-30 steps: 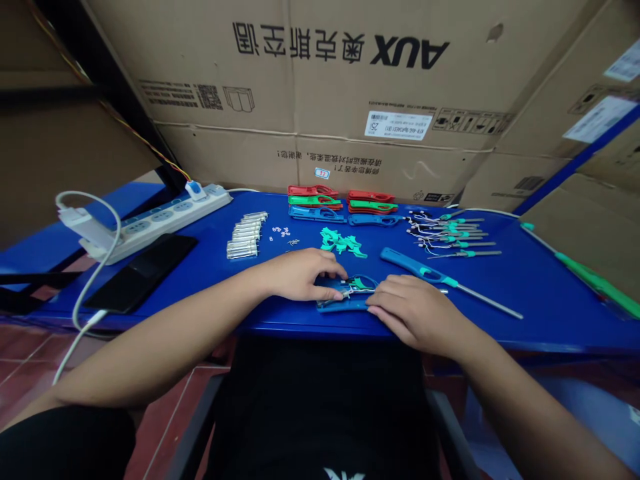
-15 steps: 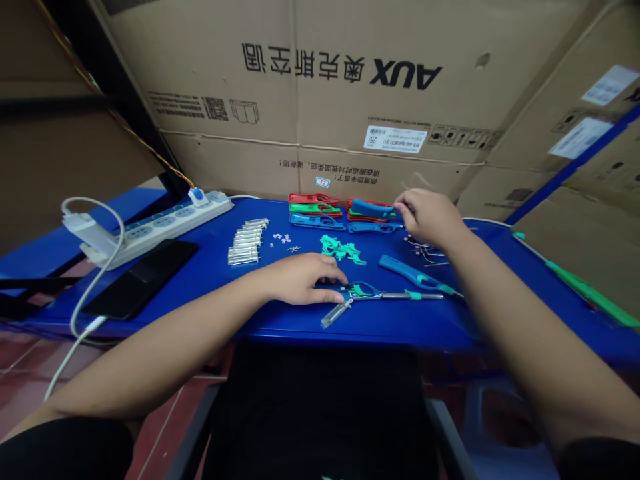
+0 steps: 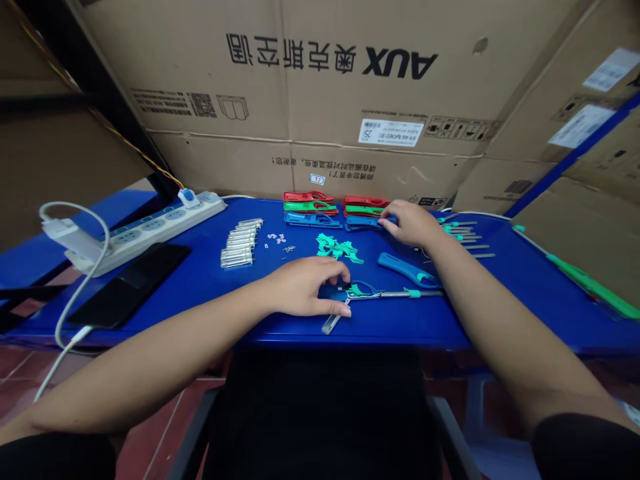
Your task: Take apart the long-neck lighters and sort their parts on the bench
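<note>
My left hand [image 3: 305, 287] is over the near middle of the table, thumb and fingers apart around the handle end of an opened blue lighter half [image 3: 367, 288]. That half holds a teal trigger, with a metal tube [image 3: 395, 294] stretching right. A clear fuel tank [image 3: 333, 321] lies slantwise under my left thumb. My right hand [image 3: 413, 223] reaches to the back right stack, thumb and finger closed at the end of a blue lighter shell [image 3: 361, 223]. Another blue lighter shell [image 3: 404, 268] lies near my right forearm.
Clear tanks [image 3: 240, 243], small pale pieces [image 3: 277, 238] and teal triggers [image 3: 337, 248] lie left to centre. More shells [image 3: 310, 207] are stacked behind. Metal tubes [image 3: 467, 237] lie right. A power strip [image 3: 155, 230] and phone [image 3: 133, 283] occupy the left; cardboard [image 3: 325, 93] stands behind.
My right hand has lowered the raised blue shell onto the stack and shifted slightly left. My left thumb has moved down, away from the lighter half. The view has shifted slightly.
</note>
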Available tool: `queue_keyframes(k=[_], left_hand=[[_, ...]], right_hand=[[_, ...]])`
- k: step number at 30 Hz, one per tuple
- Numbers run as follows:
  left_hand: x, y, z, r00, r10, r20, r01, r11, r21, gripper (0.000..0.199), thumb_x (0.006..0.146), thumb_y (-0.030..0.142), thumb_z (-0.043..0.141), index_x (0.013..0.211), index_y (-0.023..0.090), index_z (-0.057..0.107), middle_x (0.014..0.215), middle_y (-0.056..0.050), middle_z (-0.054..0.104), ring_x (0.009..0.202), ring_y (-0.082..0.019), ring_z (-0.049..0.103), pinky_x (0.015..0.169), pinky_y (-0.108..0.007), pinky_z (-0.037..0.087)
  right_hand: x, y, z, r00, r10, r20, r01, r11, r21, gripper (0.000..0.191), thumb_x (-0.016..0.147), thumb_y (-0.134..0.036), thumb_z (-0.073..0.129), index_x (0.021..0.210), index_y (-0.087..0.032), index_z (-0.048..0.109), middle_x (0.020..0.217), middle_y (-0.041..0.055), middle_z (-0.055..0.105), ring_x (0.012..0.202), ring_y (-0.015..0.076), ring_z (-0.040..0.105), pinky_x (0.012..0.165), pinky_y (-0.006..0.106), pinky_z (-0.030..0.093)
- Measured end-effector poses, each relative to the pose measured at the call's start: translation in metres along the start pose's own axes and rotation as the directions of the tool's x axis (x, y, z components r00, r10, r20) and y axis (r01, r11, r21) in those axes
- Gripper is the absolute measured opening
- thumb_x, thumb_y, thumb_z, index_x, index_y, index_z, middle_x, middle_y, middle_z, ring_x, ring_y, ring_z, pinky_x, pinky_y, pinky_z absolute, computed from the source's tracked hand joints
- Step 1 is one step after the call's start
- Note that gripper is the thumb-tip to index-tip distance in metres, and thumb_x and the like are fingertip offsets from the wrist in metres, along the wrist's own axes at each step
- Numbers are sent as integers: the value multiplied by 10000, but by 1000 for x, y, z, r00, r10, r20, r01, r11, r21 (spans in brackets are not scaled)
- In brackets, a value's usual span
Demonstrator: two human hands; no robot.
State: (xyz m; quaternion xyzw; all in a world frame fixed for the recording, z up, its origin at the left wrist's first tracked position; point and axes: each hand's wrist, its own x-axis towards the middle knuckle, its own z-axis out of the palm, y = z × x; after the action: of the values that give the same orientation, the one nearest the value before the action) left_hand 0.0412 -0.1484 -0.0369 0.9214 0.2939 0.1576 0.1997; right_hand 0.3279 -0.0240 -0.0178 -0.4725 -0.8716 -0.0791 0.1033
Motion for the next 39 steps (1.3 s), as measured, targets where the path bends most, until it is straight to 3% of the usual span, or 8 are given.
queue_keyframes(k=[4,7,10,18,27,32,36,39], left_hand=[[2,10,14,997,-69,-19,70,996,49,751,718,743,707,1220,197,591,1085,-91,650,1007,-274,620,847,-397,513],[3,10,18,994,-111,-14,112,993,34,718,700,666,768,1209,190,593,1081,-90,647,1003,-267,618,855,-390,518],[3,6,14,993,-113,11,113,994,-1,635,739,560,779,1218,184,602,1055,-83,655,983,-249,626,858,-378,517],[5,-9,3,995,-99,18,100,991,-93,290,906,367,660,1102,159,706,943,-62,711,792,-153,649,724,-264,504],[7,-16,4,996,-79,45,82,995,-61,172,889,192,653,1038,178,737,917,-38,709,722,-111,633,667,-214,481],[7,-17,5,993,-94,66,101,989,-112,170,890,207,645,1036,162,720,868,-29,671,717,-113,630,663,-224,491],[6,-18,4,994,-75,82,85,989,-118,173,892,222,628,1034,168,712,871,-27,662,732,-118,625,674,-238,488],[5,-13,1,999,-37,20,38,997,-69,177,874,219,621,1029,164,688,879,-27,646,741,-123,607,693,-249,482]], right_hand=[[-17,-27,-34,983,-174,66,162,975,151,257,944,-344,523,914,-170,710,945,98,696,837,208,615,759,325,438],[-37,-51,-42,852,-448,273,317,854,413,229,915,-387,598,897,-189,712,863,41,676,765,159,598,707,281,440],[-50,-65,-31,785,-516,341,297,798,525,259,877,-434,668,932,-184,712,826,22,648,755,146,586,678,262,431],[-52,-81,-8,845,-462,270,282,813,509,260,882,-428,661,834,-181,726,768,24,653,698,141,569,642,274,388],[-54,-82,-12,809,-558,185,416,766,490,227,951,-314,574,854,-154,703,790,36,642,728,142,574,671,266,403],[-54,-69,-18,867,-497,41,409,755,513,260,958,-353,570,842,-163,705,800,42,645,711,136,581,671,264,422],[-42,-60,-10,949,-302,-94,308,813,493,240,936,-358,600,828,-179,718,815,44,675,729,145,602,689,275,444],[-34,-63,2,973,-219,-69,228,883,411,203,916,-332,613,907,-173,738,881,64,700,781,176,620,718,305,455]])
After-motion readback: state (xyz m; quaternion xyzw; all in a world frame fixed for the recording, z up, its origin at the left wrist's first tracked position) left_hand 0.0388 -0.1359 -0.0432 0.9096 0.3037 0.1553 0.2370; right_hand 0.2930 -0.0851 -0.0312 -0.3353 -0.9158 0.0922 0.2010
